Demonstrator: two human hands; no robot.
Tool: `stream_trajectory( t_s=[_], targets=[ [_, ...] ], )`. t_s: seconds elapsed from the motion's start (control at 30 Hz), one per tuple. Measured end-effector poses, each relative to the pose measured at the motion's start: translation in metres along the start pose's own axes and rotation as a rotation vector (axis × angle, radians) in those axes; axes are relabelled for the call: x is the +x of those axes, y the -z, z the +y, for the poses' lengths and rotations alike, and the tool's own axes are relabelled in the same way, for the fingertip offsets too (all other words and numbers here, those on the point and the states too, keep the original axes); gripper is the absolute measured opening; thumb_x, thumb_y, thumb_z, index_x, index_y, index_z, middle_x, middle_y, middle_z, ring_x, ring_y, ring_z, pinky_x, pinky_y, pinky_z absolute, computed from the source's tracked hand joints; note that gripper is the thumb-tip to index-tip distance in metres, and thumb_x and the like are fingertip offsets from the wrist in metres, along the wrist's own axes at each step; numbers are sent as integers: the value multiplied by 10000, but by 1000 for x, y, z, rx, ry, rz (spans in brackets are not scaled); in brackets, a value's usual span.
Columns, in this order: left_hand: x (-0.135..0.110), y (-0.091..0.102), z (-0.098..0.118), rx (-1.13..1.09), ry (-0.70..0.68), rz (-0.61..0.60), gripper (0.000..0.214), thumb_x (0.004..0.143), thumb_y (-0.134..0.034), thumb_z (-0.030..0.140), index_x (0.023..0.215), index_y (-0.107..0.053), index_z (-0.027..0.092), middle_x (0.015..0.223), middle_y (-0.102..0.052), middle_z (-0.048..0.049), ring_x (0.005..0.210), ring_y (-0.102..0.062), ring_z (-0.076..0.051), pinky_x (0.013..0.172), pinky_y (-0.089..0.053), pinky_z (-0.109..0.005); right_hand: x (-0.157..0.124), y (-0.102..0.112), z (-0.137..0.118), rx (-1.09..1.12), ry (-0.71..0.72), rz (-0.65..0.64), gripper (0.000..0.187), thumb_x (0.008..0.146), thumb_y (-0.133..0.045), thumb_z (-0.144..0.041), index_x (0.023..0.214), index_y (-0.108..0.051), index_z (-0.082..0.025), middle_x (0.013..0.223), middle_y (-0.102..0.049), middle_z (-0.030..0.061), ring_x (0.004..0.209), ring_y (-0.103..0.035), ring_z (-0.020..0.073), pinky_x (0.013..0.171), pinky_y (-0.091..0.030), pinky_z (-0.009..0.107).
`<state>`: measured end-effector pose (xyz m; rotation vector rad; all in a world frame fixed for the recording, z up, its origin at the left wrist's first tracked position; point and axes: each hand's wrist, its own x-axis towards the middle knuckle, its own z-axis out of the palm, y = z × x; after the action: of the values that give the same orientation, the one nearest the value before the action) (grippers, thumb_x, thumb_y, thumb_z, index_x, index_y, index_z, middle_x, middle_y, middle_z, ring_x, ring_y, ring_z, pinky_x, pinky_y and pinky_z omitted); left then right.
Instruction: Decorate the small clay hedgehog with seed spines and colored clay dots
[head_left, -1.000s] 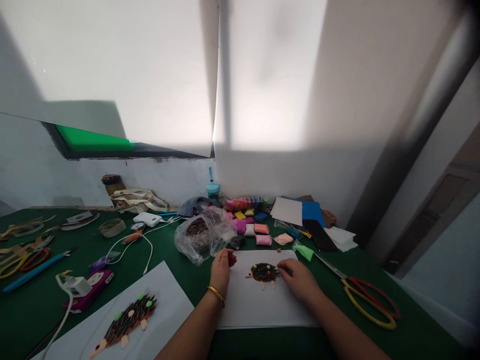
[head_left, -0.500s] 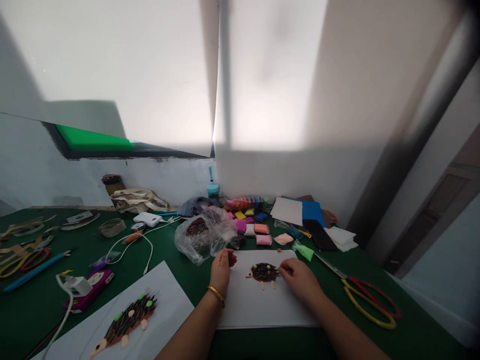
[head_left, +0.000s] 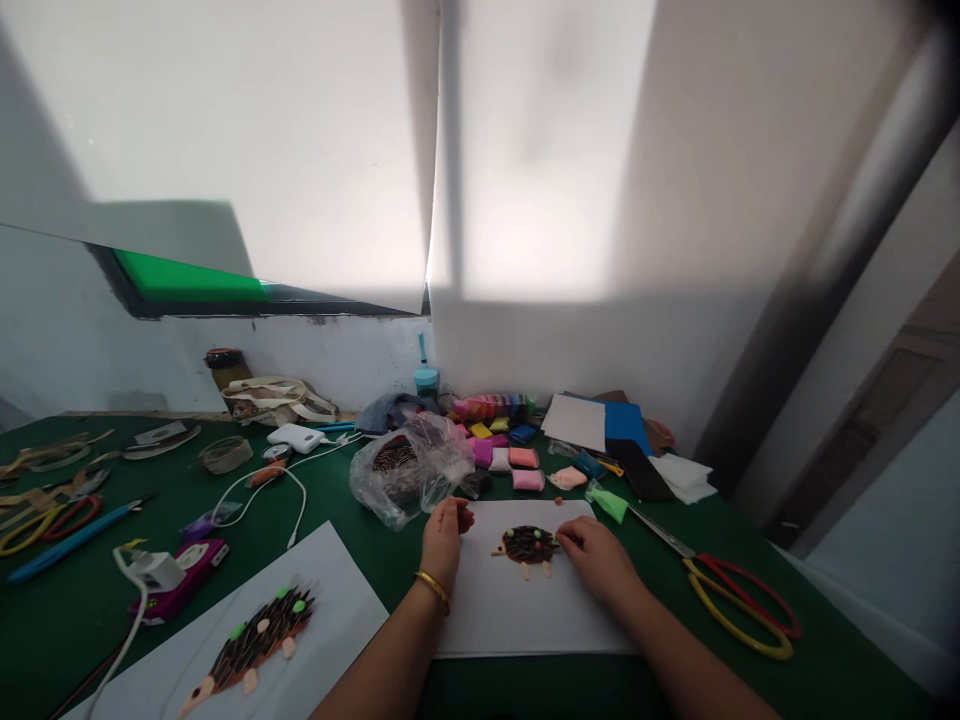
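Observation:
A hedgehog picture [head_left: 529, 546] with a dark spiky back, green and orange dots and peach legs lies on a white sheet of paper [head_left: 517, 620] in front of me. My right hand [head_left: 600, 560] rests on the sheet, its thumb and forefinger pinched at the hedgehog's tail end. Whatever is between those fingertips is too small to make out. At the sheet's left edge, my left hand [head_left: 442, 540] stands on its side, loosely curled, with no object visible in it. A small orange ball [head_left: 558, 501] lies at the paper's top edge.
A larger hedgehog picture [head_left: 259, 645] lies at lower left. Behind the sheet are a plastic bag [head_left: 405, 470] of dark slivers and several clay packets [head_left: 523, 457]. Large scissors [head_left: 739, 600] lie right, beside a green clay packet [head_left: 609, 502]. A white cable [head_left: 304, 500] crosses the left side.
My right hand's fingertips have shifted very slightly at the hedgehog's tail end. My left hand and the things on the table stay put.

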<state>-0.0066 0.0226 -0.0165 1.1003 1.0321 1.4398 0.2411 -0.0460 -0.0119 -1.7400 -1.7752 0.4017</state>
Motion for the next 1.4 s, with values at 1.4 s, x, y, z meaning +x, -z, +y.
stream_trajectory(
  t_s=[1.4],
  targets=[
    [-4, -4, 5, 54, -24, -37, 436, 758, -512, 571, 814, -626, 154, 683, -614, -29, 633, -579, -137, 608, -455, -257, -4, 0, -11, 31, -22, -38, 203, 807, -451, -298, 849, -639, -236, 876, -656, 31, 821, -577, 177, 707, -409, 271]
  ],
)
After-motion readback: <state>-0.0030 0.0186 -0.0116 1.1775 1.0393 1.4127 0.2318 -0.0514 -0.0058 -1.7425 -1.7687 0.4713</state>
